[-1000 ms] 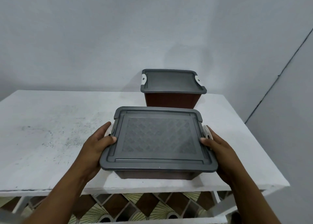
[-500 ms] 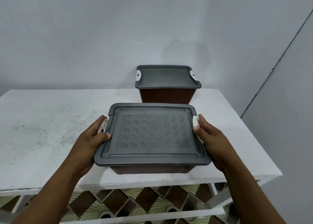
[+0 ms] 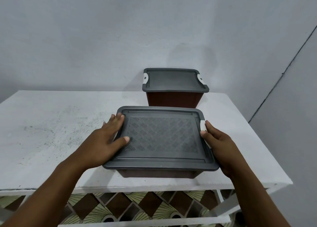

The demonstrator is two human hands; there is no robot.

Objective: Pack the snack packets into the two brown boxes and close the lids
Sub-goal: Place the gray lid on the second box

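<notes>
Head view. Near brown box point(image 3: 159, 173), grey lid point(image 3: 161, 137) on, sits at the front edge of the white table point(image 3: 51, 132). Left hand point(image 3: 104, 141) lies flat on the lid's left side, fingers straight and spread. Right hand point(image 3: 217, 144) grips the box's right edge, thumb at the white latch point(image 3: 203, 126). Far brown box point(image 3: 173, 99), lidded, stands just behind.

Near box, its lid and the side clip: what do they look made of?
The lid looks like matte grey moulded plastic: embossed diamond tread, rounded raised rim. The box is probably brown plastic, with a smooth dark wall. The clip seems smooth white plastic.
</notes>
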